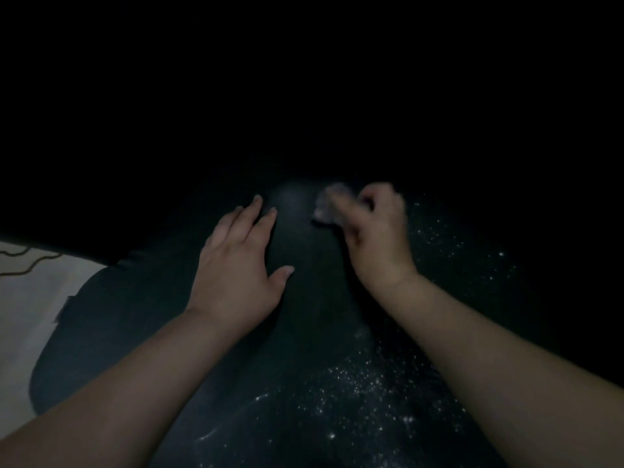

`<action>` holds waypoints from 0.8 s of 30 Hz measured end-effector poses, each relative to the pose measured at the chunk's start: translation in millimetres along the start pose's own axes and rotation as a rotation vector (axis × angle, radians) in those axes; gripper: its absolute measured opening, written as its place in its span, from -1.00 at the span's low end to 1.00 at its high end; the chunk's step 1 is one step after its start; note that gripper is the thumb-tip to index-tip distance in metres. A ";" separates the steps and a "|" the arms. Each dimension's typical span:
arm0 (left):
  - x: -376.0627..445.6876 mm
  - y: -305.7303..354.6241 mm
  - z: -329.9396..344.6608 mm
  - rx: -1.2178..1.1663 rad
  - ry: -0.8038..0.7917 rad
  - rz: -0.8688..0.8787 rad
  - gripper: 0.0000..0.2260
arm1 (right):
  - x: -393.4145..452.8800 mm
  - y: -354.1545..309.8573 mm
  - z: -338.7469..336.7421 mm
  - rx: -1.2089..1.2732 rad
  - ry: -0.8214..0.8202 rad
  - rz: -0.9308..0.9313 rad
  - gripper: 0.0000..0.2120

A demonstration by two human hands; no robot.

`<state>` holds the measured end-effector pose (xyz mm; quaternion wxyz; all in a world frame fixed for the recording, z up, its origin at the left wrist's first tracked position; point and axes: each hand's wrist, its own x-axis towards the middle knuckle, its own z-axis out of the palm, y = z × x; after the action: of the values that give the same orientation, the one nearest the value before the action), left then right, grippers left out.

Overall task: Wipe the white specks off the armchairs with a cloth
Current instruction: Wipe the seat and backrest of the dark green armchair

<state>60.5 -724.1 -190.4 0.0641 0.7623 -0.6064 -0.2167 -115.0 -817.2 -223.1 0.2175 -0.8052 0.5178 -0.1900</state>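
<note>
The scene is very dark. A black armchair seat (pixel 304 319) fills the lower middle. White specks (pixel 364 390) lie thick on it near the front, and more white specks (pixel 452 238) spread to the right of my right hand. My left hand (pixel 239 261) rests flat on the seat, fingers spread, holding nothing. My right hand (pixel 378 231) is closed on a small crumpled pale cloth (pixel 329 206), pressed on the seat farther back; it is blurred by motion. A smeared, duller patch (pixel 293 201) lies between the two hands.
At the left edge lies a pale surface (pixel 30 298) with dark wavy lines, beside the seat's rounded side. Everything beyond the hands and to the far right is black and unreadable.
</note>
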 end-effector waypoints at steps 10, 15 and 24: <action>12.2 12.7 3.9 0.010 -0.021 0.070 -0.27 | -9.4 -3.9 1.3 0.039 0.068 -0.006 -0.44; 22.7 22.5 7.8 0.019 -0.017 0.085 -0.27 | 2.6 19.2 -7.1 -0.026 0.178 0.255 -0.53; 25.6 28.8 14.4 0.082 -0.037 0.091 -0.22 | 36.8 24.3 -3.2 -0.082 0.023 -0.046 -0.61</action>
<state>33.1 -753.5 -199.4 0.0310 0.7319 -0.6498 -0.2026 -120.6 -860.3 -230.7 0.1739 -0.8230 0.5090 -0.1828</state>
